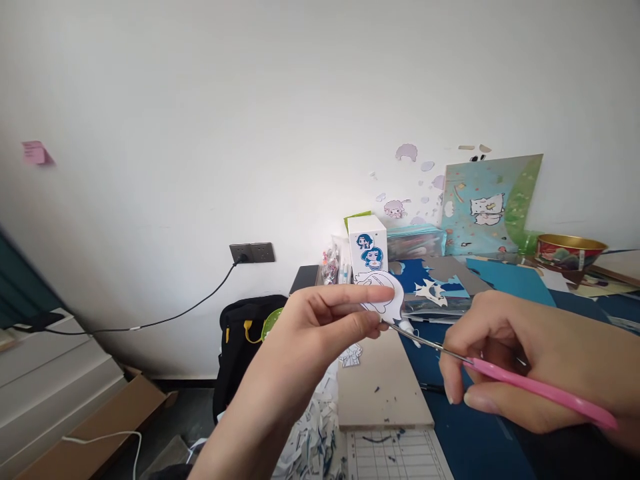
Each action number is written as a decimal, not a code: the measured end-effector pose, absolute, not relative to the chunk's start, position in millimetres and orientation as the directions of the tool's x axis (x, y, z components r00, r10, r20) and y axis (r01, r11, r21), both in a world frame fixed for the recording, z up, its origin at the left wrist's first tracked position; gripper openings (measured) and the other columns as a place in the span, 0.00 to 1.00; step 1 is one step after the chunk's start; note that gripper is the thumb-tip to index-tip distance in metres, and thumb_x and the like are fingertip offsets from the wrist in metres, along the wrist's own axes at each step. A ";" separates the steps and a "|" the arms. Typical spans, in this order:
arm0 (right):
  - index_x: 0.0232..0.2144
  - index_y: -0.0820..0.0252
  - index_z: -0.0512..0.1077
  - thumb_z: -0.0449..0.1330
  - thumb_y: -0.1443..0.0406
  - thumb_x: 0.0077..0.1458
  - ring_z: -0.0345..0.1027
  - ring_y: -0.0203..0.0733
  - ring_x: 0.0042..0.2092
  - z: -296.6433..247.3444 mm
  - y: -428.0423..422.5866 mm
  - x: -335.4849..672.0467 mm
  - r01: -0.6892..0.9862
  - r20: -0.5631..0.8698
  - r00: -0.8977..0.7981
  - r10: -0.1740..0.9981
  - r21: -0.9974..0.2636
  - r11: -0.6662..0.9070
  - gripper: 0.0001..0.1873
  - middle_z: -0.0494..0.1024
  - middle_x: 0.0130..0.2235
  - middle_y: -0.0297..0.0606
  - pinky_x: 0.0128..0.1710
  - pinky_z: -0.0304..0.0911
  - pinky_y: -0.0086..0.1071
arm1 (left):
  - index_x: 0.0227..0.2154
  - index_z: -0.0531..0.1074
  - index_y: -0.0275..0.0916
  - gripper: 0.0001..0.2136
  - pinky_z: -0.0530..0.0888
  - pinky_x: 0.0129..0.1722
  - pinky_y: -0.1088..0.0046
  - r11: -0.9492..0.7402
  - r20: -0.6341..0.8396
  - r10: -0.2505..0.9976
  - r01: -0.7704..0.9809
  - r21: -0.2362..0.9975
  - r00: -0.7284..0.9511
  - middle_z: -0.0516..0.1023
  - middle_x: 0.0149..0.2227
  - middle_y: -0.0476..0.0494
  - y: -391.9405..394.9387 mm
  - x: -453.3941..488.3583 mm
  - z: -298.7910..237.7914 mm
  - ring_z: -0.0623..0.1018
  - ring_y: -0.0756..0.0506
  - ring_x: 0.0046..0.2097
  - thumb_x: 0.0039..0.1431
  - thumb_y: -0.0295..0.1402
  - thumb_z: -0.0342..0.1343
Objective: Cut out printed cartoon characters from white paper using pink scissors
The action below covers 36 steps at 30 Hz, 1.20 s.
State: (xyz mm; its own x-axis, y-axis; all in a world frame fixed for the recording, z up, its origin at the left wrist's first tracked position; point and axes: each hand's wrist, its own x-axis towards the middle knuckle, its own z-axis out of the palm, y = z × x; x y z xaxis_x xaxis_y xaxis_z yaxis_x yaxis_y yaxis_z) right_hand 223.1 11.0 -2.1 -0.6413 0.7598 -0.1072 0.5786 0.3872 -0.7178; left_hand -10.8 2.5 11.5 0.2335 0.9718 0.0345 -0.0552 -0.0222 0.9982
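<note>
My left hand [333,317] pinches a white paper cutout [397,287] printed with a black line drawing, part of it hidden behind the fingers. Pink-handled scissors [540,387], seen nearly edge-on, are gripped in my right hand [515,360]. Their thin metal tip points left and meets the lower edge of the cutout, close to my left fingertips. Below my left hand, another small line-drawn cutout [351,355] lies at the edge of a beige board [383,387].
A white box [367,237] with blue-haired character stickers stands against the wall. Blue paper scraps [415,277], a red-and-gold bowl [570,252] and a patterned sheet [493,200] are at the back right. Paper shreds [315,427] pile beside the board; a black backpack [240,333] is left.
</note>
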 end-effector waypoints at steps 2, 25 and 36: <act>0.27 0.57 0.78 0.62 0.62 0.50 0.47 0.28 0.18 -4.4 11.4 224.0 0.572 -0.097 -0.641 0.761 -0.722 0.390 0.06 0.57 0.17 0.24 0.16 0.42 0.24 | 0.32 0.84 0.48 0.10 0.69 0.36 0.83 -0.025 0.038 0.967 -0.057 0.998 0.252 0.83 0.28 0.53 2.8 -11.0 11.2 0.76 0.54 0.33 0.51 0.25 0.64; 0.29 0.56 0.79 0.59 0.71 0.51 0.42 0.28 0.18 -14.6 14.0 230.3 0.569 -0.016 -0.657 0.754 -0.667 0.481 0.09 0.57 0.17 0.24 0.15 0.36 0.26 | 0.31 0.84 0.49 0.10 0.68 0.34 0.84 -0.027 0.033 0.965 -0.025 0.999 0.261 0.82 0.28 0.54 3.1 -10.2 10.8 0.75 0.54 0.32 0.53 0.25 0.63; 0.27 0.56 0.79 0.57 0.76 0.47 0.43 0.29 0.20 -11.6 14.2 225.7 0.575 -0.032 -0.652 0.758 -0.672 0.466 0.14 0.60 0.19 0.25 0.17 0.38 0.26 | 0.31 0.85 0.48 0.09 0.68 0.33 0.80 -0.039 0.037 0.974 0.005 0.999 0.226 0.82 0.27 0.51 3.5 -9.9 10.1 0.75 0.51 0.32 0.51 0.26 0.64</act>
State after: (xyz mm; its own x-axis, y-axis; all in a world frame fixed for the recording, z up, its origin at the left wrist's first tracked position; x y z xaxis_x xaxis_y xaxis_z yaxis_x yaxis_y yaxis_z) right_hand 225.7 14.2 -11.6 -0.6518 0.7577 -0.0316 0.5749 0.4665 -0.6722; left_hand -9.9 3.5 10.1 0.2256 0.9735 0.0366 0.0052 -0.0387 0.9992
